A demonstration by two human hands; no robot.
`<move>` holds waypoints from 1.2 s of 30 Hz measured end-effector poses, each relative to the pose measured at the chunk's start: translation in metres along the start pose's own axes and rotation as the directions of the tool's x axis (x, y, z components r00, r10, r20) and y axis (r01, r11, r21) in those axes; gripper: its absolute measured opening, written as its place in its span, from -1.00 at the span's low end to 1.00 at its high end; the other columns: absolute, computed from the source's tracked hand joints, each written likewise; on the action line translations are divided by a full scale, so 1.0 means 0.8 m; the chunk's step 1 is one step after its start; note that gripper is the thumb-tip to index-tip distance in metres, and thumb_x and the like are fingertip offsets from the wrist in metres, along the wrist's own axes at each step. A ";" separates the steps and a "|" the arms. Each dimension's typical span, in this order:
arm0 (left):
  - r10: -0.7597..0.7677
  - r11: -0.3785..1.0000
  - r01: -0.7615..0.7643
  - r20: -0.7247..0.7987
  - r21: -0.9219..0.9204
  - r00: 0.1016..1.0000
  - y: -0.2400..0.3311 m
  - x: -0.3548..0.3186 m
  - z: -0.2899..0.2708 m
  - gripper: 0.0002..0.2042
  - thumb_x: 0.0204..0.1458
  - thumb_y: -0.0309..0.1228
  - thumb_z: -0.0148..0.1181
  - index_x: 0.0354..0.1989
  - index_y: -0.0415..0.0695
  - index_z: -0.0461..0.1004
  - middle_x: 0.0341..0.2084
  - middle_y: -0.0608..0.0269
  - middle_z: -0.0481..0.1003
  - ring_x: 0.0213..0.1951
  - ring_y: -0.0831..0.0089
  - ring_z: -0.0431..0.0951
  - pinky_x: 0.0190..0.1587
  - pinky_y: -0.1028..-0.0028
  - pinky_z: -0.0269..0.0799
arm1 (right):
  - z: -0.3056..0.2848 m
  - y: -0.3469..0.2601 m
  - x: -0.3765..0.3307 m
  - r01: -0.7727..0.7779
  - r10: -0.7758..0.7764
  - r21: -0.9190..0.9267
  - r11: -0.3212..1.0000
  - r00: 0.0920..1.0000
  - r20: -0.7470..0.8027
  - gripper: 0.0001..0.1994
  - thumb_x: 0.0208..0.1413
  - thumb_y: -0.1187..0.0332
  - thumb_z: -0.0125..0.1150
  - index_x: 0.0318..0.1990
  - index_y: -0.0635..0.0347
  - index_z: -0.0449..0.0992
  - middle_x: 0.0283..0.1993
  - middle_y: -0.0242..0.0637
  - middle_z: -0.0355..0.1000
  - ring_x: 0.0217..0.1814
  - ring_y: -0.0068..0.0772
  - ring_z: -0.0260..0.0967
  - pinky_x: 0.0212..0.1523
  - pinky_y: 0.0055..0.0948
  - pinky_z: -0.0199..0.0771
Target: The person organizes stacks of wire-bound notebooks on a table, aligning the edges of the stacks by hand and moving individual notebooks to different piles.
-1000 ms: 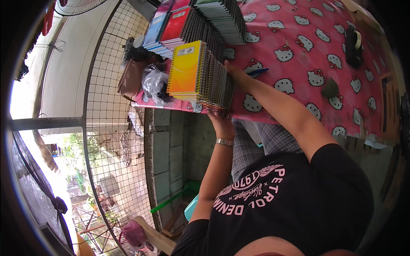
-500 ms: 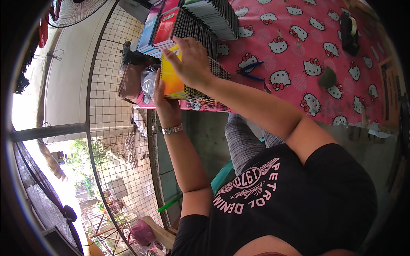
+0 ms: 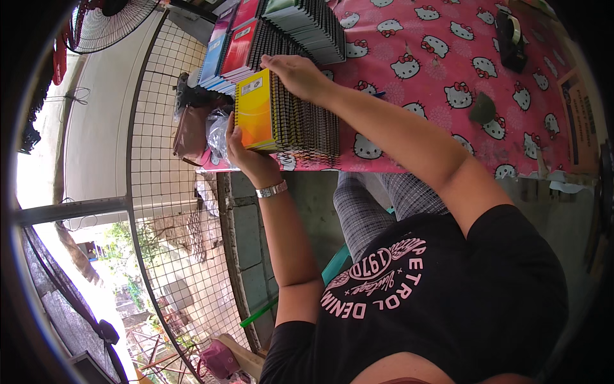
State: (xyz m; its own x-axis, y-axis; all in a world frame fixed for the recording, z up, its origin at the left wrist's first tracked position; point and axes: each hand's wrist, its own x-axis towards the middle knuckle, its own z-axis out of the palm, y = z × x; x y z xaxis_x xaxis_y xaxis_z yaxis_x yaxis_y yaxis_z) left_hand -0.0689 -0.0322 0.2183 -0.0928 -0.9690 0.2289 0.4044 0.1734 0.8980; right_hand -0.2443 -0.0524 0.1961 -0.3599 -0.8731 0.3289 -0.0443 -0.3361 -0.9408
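A person seated at a table covered by a pink cartoon-cat tablecloth [image 3: 448, 57] handles one stack of spiral notebooks [image 3: 300, 121]. The stack sits at the table's near edge, with a yellow cover [image 3: 254, 109] facing the wire mesh fence [image 3: 166, 211]. Its long axis runs from that cover back toward the person's body, and the black wire spines face up. The left hand [image 3: 246, 157] is under the yellow end, fingers curled around its lower edge. The right hand [image 3: 294, 73] lies on top of the spines, fingers fairly flat and close together, pressing down. Two more notebook piles sit farther along the table: one dark-spined pile [image 3: 307, 25] and one with red and blue covers [image 3: 230, 48]. One tape dispenser [image 3: 511, 32] stands well apart.
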 end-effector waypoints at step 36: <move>0.024 1.000 -0.024 -0.008 -0.001 1.000 -0.011 0.010 -0.029 -0.61 0.13 -0.44 -0.01 0.12 -0.32 0.39 -0.02 -0.04 0.48 -0.06 0.22 0.56 0.00 0.31 0.52 | 0.055 -0.040 -0.083 0.396 -0.460 -0.399 0.827 0.885 -0.076 -0.52 0.25 0.06 0.00 0.22 0.12 0.34 0.35 0.00 0.14 0.47 0.08 -0.06 0.43 0.05 -0.21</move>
State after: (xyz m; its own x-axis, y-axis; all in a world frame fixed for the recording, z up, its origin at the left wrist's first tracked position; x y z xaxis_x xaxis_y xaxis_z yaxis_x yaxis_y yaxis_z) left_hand -0.0525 -0.0454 0.2034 -0.0757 -0.9659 0.2476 0.4074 0.1967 0.8918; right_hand -0.1778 0.0006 0.2082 -0.3691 -0.5910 0.7173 -0.5511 -0.4823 -0.6809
